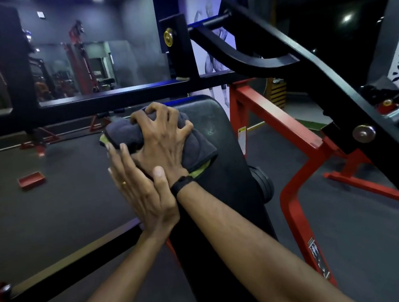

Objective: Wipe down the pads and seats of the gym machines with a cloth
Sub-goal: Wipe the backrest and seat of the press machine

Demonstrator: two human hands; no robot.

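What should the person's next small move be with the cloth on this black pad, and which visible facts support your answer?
Probably draw the dark cloth back along the black pad toward the body. The right hand grips it bunched near the pad's far end, the left hand rests straight-fingered against the pad's left side, and most of the pad nearer the person lies uncovered.

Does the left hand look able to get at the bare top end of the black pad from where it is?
Probably yes. The left hand lies flat along the pad's left edge, beside the right hand gripping the cloth; nothing blocks the way along that edge.
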